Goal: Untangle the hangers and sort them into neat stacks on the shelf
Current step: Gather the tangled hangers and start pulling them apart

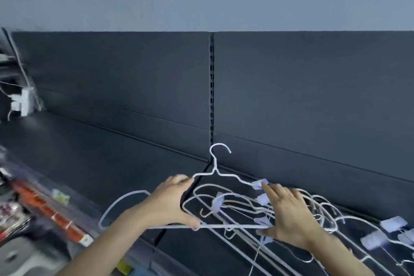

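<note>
A white wire hanger (pixel 216 171) is held flat over the dark shelf (pixel 89 154), its hook pointing toward the back panel. My left hand (pixel 170 203) grips its left shoulder and bottom bar. My right hand (pixel 289 215) grips its right end by a pale clip. Below and to the right lies a tangled pile of white hangers (pixel 313 210) with pale clips (pixel 393 224). A single white hanger (pixel 116 204) lies on the shelf left of my left arm, partly hidden by it.
The dark back panel (pixel 313 96) has a slotted upright (pixel 211 87) in the middle. White boxes and cords (pixel 22 102) sit at the far left end. Below the shelf's front edge, at lower left, are blurred orange and grey goods (pixel 44 210).
</note>
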Demonstrator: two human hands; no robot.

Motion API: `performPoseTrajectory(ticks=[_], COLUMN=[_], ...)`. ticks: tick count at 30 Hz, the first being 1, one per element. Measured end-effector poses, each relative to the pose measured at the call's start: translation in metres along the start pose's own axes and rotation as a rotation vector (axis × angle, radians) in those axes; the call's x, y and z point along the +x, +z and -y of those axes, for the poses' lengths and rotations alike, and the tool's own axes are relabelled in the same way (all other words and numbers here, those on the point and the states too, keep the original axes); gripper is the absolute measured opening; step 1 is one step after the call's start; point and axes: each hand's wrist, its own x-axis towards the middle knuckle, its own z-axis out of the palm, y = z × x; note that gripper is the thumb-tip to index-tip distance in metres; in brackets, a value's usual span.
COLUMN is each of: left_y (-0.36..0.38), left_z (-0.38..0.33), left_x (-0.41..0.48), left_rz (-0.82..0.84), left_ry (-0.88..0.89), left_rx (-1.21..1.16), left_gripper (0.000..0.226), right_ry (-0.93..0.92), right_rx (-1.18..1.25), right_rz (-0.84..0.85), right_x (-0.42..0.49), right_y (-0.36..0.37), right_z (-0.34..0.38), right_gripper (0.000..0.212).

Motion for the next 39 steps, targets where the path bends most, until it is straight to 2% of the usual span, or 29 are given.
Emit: performPoseTrajectory(ticks=[4, 11, 15, 18, 23, 25, 30, 33, 36, 39], left_y=[-0.013, -0.038, -0.048, -0.052, -0.052, -0.049, -0.041, -0.045, -0.042, -0.024], left_z=[0.056, 0.164, 0.227, 0.26, 0.284, 0.287, 0.291, 0.282, 0.249, 0.203], left_x=[-0.035, -0.054, -0.048, -0.037, -0.004, 0.009, 0.025, 0.026, 0.032, 0.042], left_rz=[-0.007, -0.169, -0.213, -0.211, -0.228, -0.188, -0.057, -0.127, -0.265, -0.266], left_ry=[-0.091, -0.245, -0.434, -0.555, -0.625, -0.644, -0.678, -0.649, -0.485, -0.302], left_rx=[-0.03, -0.068, -0.123, -0.108, -0.065, -0.048, -0.007, 0.071, -0.01, -0.09], left_gripper=[0.114, 0.105, 0.104, 0.102, 0.088, 0.09, 0.099, 0.096, 0.074, 0.048], right_ry=[-0.112, -0.236, -0.185, -0.105, -0.017, -0.002, 0.031, 0.052, 0.064, 0.101], right_rx=[-0.01, -0.012, 0.07, 0.152, 0.205, 0.218, 0.246, 0.252, 0.259, 0.238], right_rz=[0.055, 0.043, -0.018, 0.051, 0.14, 0.135, 0.13, 0.128, 0.113, 0.074], right_x=[0.043, 0.121, 0.138, 0.141, 0.147, 0.151, 0.158, 0.157, 0.15, 0.133], right_y=[0.006, 0.009, 0.017, 0.03, 0.044, 0.047, 0.053, 0.057, 0.061, 0.06], right_z=[0.057, 0.149, 0.163, 0.155, 0.145, 0.143, 0.141, 0.139, 0.136, 0.125], right_gripper=[0.107, 0.109, 0.09, 0.083, 0.076, 0.073, 0.069, 0.068, 0.066, 0.063])
